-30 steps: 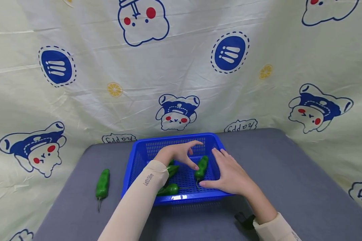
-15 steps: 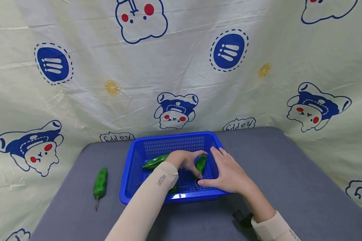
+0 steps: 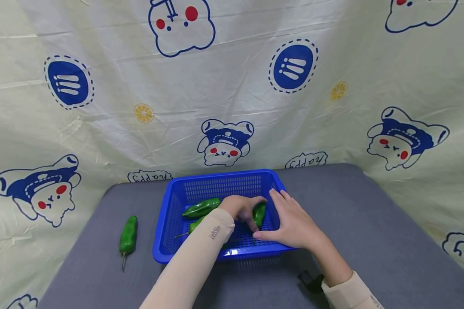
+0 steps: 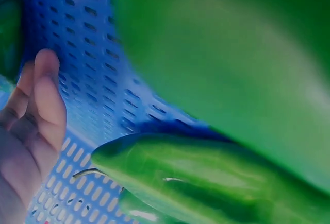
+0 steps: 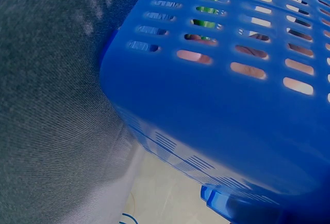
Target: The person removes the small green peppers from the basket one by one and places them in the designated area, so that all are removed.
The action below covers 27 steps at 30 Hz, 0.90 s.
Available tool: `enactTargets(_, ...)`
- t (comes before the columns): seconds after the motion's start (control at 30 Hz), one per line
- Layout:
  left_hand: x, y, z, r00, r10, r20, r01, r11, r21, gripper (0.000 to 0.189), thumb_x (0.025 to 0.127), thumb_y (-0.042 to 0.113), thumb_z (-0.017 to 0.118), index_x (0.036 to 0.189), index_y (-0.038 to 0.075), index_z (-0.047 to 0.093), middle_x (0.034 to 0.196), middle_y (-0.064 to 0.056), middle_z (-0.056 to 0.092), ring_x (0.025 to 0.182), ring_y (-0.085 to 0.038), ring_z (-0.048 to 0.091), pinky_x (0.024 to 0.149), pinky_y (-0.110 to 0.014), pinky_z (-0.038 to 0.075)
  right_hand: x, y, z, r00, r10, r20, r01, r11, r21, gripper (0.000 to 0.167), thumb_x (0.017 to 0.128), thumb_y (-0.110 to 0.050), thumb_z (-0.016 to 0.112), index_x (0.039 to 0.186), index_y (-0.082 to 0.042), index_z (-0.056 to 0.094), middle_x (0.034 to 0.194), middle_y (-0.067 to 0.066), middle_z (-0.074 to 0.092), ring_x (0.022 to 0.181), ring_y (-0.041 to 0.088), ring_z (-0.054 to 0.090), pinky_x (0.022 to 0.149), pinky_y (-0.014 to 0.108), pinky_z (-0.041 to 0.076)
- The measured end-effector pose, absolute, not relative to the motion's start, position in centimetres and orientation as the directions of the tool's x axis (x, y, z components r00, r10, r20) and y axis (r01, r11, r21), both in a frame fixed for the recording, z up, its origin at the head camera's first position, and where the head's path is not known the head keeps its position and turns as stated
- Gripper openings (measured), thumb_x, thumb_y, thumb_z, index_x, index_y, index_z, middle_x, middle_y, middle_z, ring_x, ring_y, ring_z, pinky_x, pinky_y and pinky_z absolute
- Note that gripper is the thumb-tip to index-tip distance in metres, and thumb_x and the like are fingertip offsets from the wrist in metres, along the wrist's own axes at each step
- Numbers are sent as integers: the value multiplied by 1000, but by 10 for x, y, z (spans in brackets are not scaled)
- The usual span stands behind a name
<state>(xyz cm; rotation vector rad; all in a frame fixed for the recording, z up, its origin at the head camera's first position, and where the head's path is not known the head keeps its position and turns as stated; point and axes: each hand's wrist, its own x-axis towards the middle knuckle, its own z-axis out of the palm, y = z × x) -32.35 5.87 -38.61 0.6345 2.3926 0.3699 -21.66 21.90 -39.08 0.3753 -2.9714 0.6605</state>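
From the head, the left hand (image 3: 242, 210) reaches into the blue basket (image 3: 224, 176), its thumb and index finger about the green pepper (image 3: 259, 216) at the right end; whether they have closed on it, I cannot tell. The right hand (image 3: 295, 223) lies over the right rim, fingers straight and thumb spread, grasping nothing. 2 other peppers (image 3: 202, 208) (image 3: 195, 226) lie left of the sleeve (image 3: 193, 253); 1 loose pepper (image 3: 129, 236) lies on the grey table (image 3: 371, 223). A good hold would take the body mid-length, not the stem, while the right palm steadies the rim. The left wrist view shows relaxed-looking fingers beside dark green, other peppers close by. In the right wrist view, skin and green show through the slots.
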Motion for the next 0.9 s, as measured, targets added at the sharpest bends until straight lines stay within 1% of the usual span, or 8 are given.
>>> enactTargets(0.07,-324,60,-387,-689,526,-498,348,844,409,104,73,35,89,154,41,24,144,-9,46,111,-24,57,92,-40,53,-217,219,-391,-967,-220,126,-253,878,-406,128,67,-85,63,158,-6,19,164,16,22,152,43,15,116,67,19)
enactTargets(0.2,-325,62,-388,-691,522,-500,333,844,420,100,75,41,86,154,41,24,147,-8,44,119,-27,52,101,-48,48,-217,218,-391,-967,-221,128,-254,878,-404,128,67,-85,64,158,-5,21,164,17,23,152,43,15,116,67,20)
enactTargets(0.3,-325,64,-388,-695,519,-498,327,845,424,98,76,43,85,154,40,26,142,-9,48,116,-28,56,102,-51,47,-217,217,-391,-966,-223,130,-257,878,-404,128,67,-85,64,157,-5,21,164,17,23,152,43,15,116,67,20)
enactTargets(0.47,-322,66,-384,-711,515,-478,358,851,384,98,76,42,85,154,37,27,135,-9,53,111,-25,59,100,-49,49,-217,217,-390,-966,-224,126,-257,877,-406,128,68,-85,64,158,-6,21,164,16,22,152,42,15,117,66,19)
enactTargets(0.57,-318,68,-383,-729,503,-464,378,861,339,100,76,43,85,155,37,24,144,-7,49,121,-25,55,106,-50,45,-216,217,-390,-967,-223,122,-254,877,-407,126,69,-82,66,158,-5,20,164,16,22,152,42,14,117,66,18)
enactTargets(0.7,-313,71,-382,-742,502,-444,421,865,274,105,75,45,85,157,38,20,156,-3,40,138,-26,45,114,-50,37,-216,217,-390,-967,-221,125,-253,878,-406,125,69,-81,67,158,-4,21,164,17,22,152,43,15,117,66,18)
enactTargets(0.83,-311,74,-383,-743,503,-443,442,864,240,107,74,44,86,158,38,18,160,0,37,144,-25,40,117,-47,34,-216,217,-392,-968,-218,126,-251,878,-408,124,70,-79,68,157,-4,21,164,17,22,152,43,15,116,67,19)
enactTargets(0.9,-311,75,-384,-739,501,-450,437,866,245,109,74,42,87,158,38,17,160,1,36,145,-24,38,118,-47,33,-217,218,-392,-968,-218,124,-250,877,-410,124,71,-78,68,157,-4,20,164,17,22,152,43,15,116,67,19)
